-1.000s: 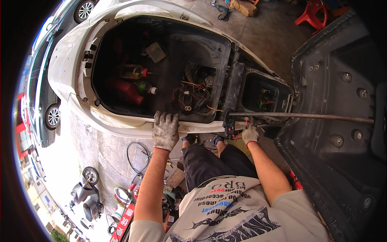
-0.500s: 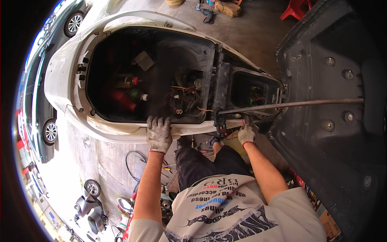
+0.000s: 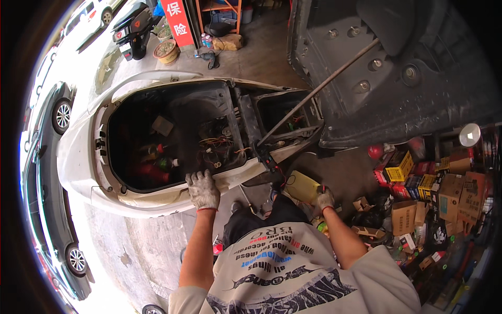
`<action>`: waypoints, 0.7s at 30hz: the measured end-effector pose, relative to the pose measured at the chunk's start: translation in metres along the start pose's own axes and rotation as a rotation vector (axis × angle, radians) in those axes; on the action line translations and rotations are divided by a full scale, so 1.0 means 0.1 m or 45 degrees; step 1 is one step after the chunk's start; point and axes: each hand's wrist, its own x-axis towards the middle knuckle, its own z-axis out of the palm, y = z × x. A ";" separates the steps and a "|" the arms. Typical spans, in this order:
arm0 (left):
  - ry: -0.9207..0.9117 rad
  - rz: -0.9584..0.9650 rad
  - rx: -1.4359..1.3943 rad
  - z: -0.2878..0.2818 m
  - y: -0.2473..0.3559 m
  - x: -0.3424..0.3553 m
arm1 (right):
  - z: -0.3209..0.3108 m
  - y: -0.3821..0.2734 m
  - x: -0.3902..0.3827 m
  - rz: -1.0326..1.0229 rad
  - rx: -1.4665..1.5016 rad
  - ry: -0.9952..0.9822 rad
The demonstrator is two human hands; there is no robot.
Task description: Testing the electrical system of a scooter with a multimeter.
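My left hand [image 3: 203,190], in a grey work glove, lies on the near rim of a white scooter body [image 3: 151,203]. Its fingers are spread toward the black storage well [image 3: 180,118]. Inside are bottles [image 3: 164,163], a pale box [image 3: 162,125] and loose wires [image 3: 216,141]. My gloved right hand [image 3: 325,200] is closed round a small dark-and-red thing, beside a yellow tray [image 3: 299,187]. A dark handheld meter [image 3: 267,160] with a red wire rests at the scooter's edge. A rod [image 3: 321,91] leans from there up to the raised black seat [image 3: 334,68].
Boxes and cartons [image 3: 405,217] are heaped on the right. A screwdriver [image 3: 252,208] lies by my feet. Beyond the scooter are a power drill [image 3: 209,58], a plant pot [image 3: 166,51] and a red sign [image 3: 179,23]. A dark car [image 3: 49,172] stands on the left.
My right hand has drawn back from the scooter's side to beside the yellow tray. The left hand stays on the rim. The view has swung, bringing the heap of boxes into sight.
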 end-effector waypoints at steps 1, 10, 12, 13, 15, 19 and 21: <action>0.014 0.010 -0.001 0.00 0.02 0.02 | 0.04 0.20 -0.07 0.030 0.014 0.033; 0.075 0.076 0.076 -0.04 0.08 -0.09 | 0.02 0.11 -0.67 0.772 1.673 0.248; 0.079 0.109 0.097 0.01 0.07 -0.10 | 0.03 0.07 -0.74 0.772 1.799 0.200; 0.093 0.124 0.106 0.00 0.08 -0.11 | 0.01 0.03 -0.79 0.793 1.839 0.235; 0.076 0.125 0.153 0.02 0.07 -0.13 | -0.04 -0.05 -0.90 0.853 1.847 0.152; -0.063 0.179 0.251 -0.06 0.03 -0.07 | 0.02 0.07 -0.96 0.933 2.170 0.106; -0.177 0.213 0.318 -0.07 -0.03 -0.01 | 0.04 0.12 -0.95 0.963 2.226 0.116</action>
